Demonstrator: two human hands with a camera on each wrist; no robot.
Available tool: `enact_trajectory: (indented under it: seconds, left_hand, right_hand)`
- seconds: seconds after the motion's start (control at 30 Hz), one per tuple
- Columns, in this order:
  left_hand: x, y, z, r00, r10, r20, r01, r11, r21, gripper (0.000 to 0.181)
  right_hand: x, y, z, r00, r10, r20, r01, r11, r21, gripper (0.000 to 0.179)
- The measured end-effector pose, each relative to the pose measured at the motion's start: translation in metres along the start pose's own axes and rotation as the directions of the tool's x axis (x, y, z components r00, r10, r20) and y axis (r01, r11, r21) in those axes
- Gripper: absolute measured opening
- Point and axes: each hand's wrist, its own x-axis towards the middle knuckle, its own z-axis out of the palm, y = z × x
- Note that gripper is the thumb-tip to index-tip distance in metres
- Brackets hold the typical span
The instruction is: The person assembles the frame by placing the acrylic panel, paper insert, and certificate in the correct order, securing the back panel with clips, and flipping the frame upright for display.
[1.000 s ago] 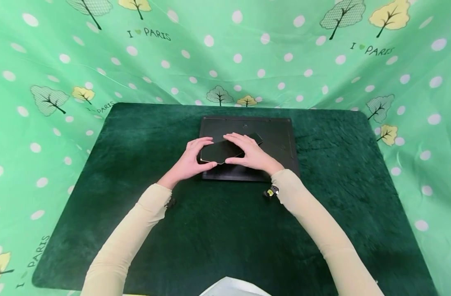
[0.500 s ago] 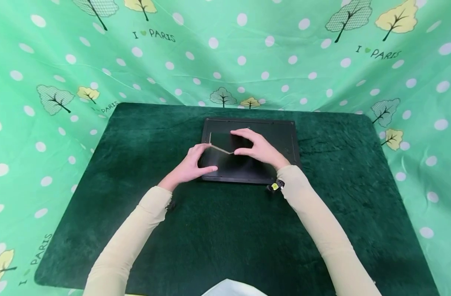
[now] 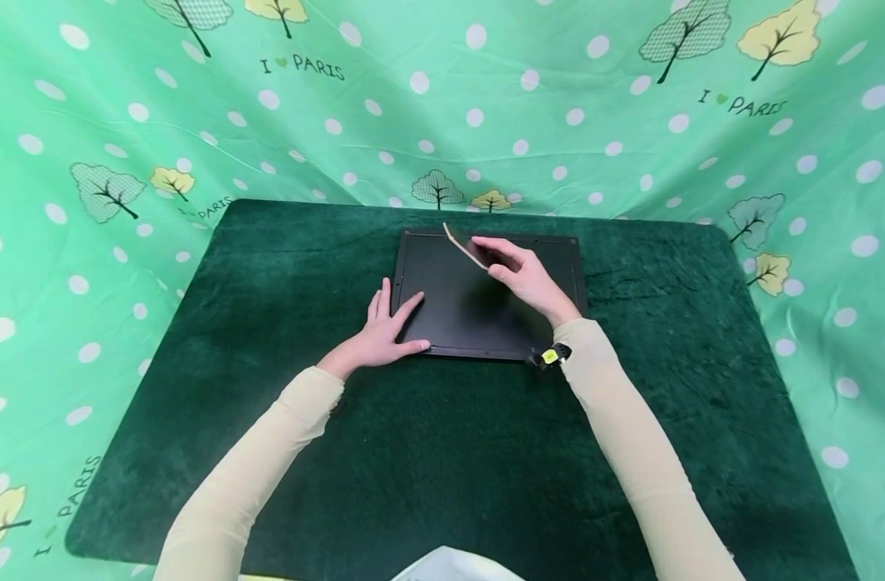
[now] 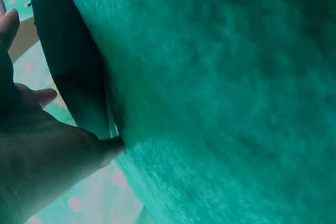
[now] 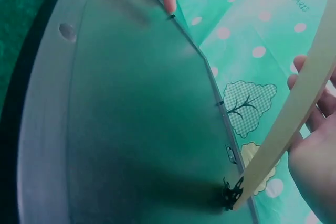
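In front of you, the black board (image 3: pixel 449 319) lies flat on the worktop (image 3: pixel 442 468), its long sides running left to right. It has a rim (image 5: pixel 42 103), and small dark clips (image 5: pixel 220 103) and a metal loop (image 5: pixel 231 153) sit along one side. The thin flap (image 5: pixel 299 103) is tipped up off the board, showing you its pale, bent edge. A black hinge (image 5: pixel 231 195) seems to join the two, but that part looks dim.
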Motion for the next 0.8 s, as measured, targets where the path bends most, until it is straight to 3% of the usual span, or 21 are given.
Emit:
enact_trajectory:
  seconds: [0.3,0.47,0.57,0.67,0.8]
  left_hand:
    - [0.005,0.011,0.005,0.999,-0.043,0.021,0.042,0.996,0.077,0.087]
    - [0.007,0.010,0.006,0.999,-0.037,0.013,0.036,0.995,0.094,0.085]
    - [0.009,0.008,0.005,1.000,-0.021,-0.007,0.021,0.989,0.146,0.083]
    - [0.010,0.008,0.004,0.999,0.019,-0.039,-0.009,0.971,0.241,0.081]
    - [0.012,0.010,0.003,0.995,0.079,-0.068,-0.047,0.922,0.384,0.080]
  right_hand:
    - [-0.001,0.001,0.003,0.999,0.000,-0.047,0.001,1.000,0.016,0.085]
    - [-0.002,0.003,0.003,0.999,0.004,-0.053,-0.002,1.000,0.030,0.063]
    - [-0.002,0.003,0.004,0.998,0.004,-0.056,-0.002,0.999,0.036,0.060]
    - [-0.001,0.003,0.005,0.998,0.009,-0.062,-0.007,0.999,0.036,0.075]
    - [-0.001,0.003,0.007,0.998,0.008,-0.069,-0.005,0.999,0.047,0.084]
